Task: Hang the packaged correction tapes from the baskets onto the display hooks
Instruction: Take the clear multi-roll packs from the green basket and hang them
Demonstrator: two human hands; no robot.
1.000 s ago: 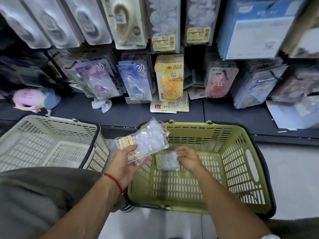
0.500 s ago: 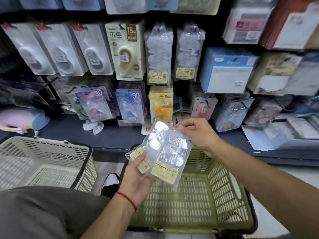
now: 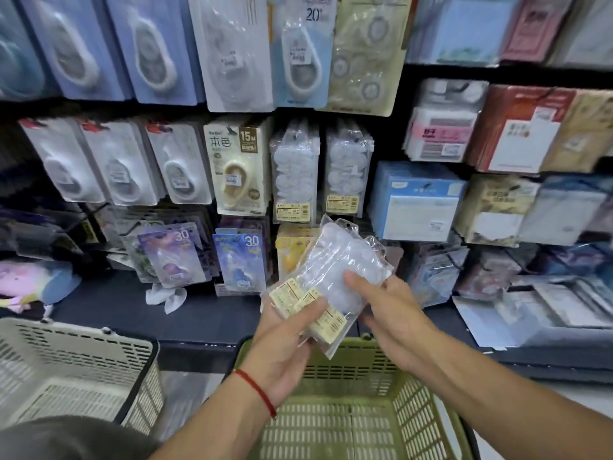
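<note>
A dark blue-grey base shelf (image 3: 205, 313) is running along the foot of the display wall, carrying several things directly on its flat top. At the far left a soft pink and blue plush toy (image 3: 36, 283) is lying on it. Near the middle a small crumpled white piece of wrapping (image 3: 166, 297) is resting on the shelf, just in front of the leaning purple and blue "30" blister packs (image 3: 240, 260), whose lower edges are touching the shelf. At the right a loose heap of flat clear-wrapped white packets (image 3: 544, 313) is lying on the shelf, spreading toward its front edge.
</note>
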